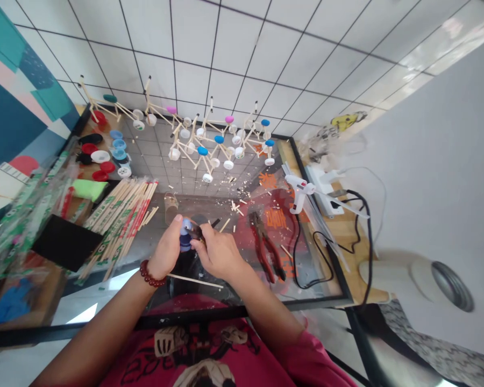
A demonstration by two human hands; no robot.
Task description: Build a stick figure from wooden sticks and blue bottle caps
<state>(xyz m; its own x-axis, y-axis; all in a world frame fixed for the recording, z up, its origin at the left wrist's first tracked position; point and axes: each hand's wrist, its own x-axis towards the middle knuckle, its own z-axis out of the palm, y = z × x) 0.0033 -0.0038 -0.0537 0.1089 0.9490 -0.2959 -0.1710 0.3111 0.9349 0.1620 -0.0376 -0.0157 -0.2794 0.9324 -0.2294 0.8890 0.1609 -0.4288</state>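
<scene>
My left hand (167, 251) is closed around a blue bottle cap (185, 236), held just above the glass table (153, 293). My right hand (218, 252) pinches a small dark tool (196, 231) whose tip presses against the cap. Both hands meet near the table's front edge. A thin wooden stick (196, 281) lies under my wrists. I cannot make out what kind of tool it is.
Red-handled pliers (266, 247) lie right of my hands; a white glue gun (300, 189) and its black cable (326, 252) sit further right. Wrapped chopsticks (119, 220) lie left, loose bottle caps (105, 153) behind them. Stick-and-cap models (210, 145) stand at the far edge.
</scene>
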